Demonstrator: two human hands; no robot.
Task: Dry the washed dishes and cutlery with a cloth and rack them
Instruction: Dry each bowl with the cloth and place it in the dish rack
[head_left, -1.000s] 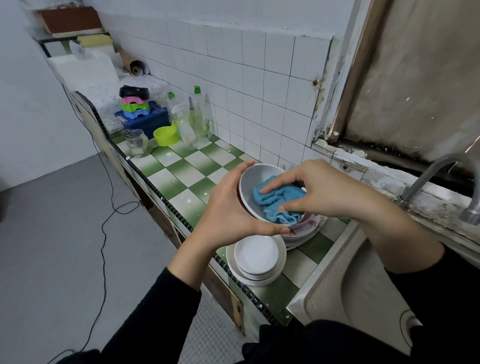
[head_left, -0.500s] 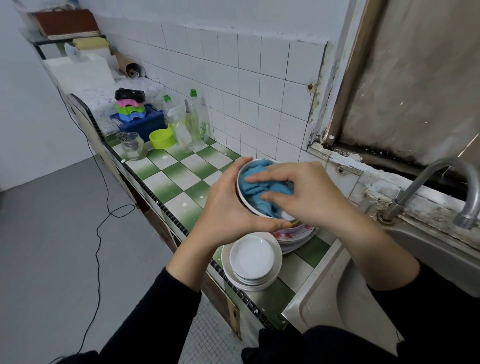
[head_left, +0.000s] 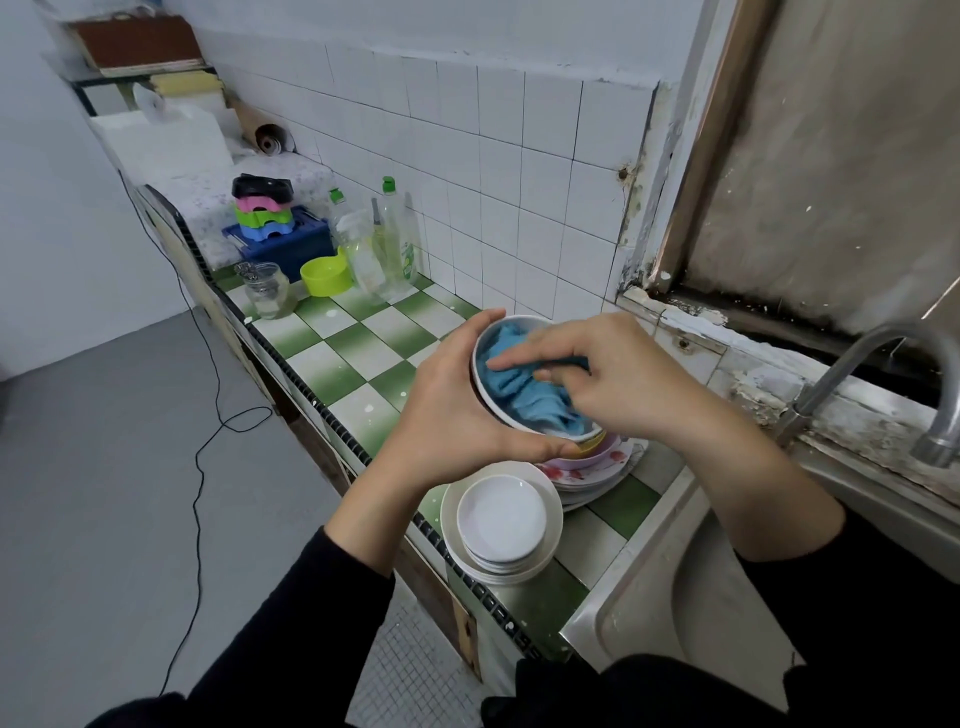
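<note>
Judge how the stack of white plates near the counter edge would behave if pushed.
The stack of white plates looks glossy, rigid, probably breakable. Smaller dishes atop a wider one may slide. At the counter edge, it could fall.

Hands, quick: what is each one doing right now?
Left hand: holds the white bowl, fingers curled round it.
Right hand: grips the blue cloth inside the bowl.

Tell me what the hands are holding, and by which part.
The left hand grips the white bowl by its outer wall, thumb at the near rim. The right hand holds the blue cloth bunched against the bowl's inside.
</note>
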